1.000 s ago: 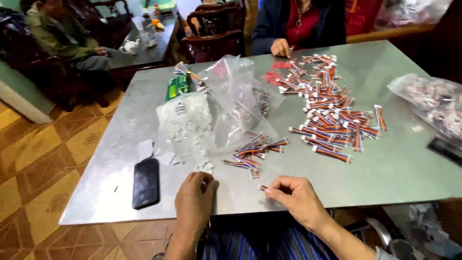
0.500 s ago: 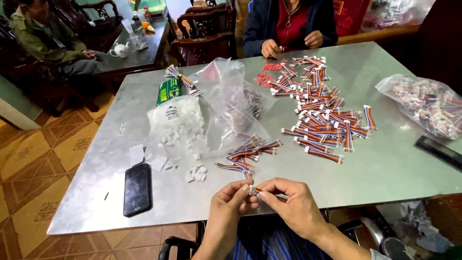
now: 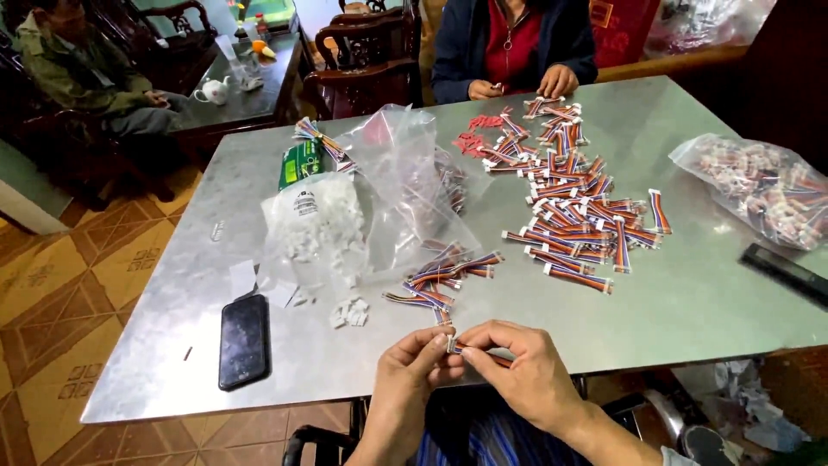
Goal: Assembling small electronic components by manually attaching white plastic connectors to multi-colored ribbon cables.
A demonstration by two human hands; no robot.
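My left hand [image 3: 412, 373] and my right hand [image 3: 521, 366] meet at the near edge of the grey metal table [image 3: 690, 311]. Together they pinch a short multicoloured wire cable [image 3: 457, 345] with a small white connector at its end. Just beyond my fingers lies a small heap of the same cables [image 3: 442, 278]. A few loose white connectors [image 3: 349, 312] lie to the left of that heap. A clear bag of white connectors [image 3: 315, 226] stands behind them.
A black phone [image 3: 244, 340] lies at the near left. Many finished cables [image 3: 580, 207] spread across the middle. A bag of cables [image 3: 759, 185] sits at the right. A person in a dark jacket [image 3: 513, 43] works opposite; another person [image 3: 78, 69] sits at the far left.
My hands were apart a second ago, the right one holding a cable. They have come together and both now grip the cable and its connector.
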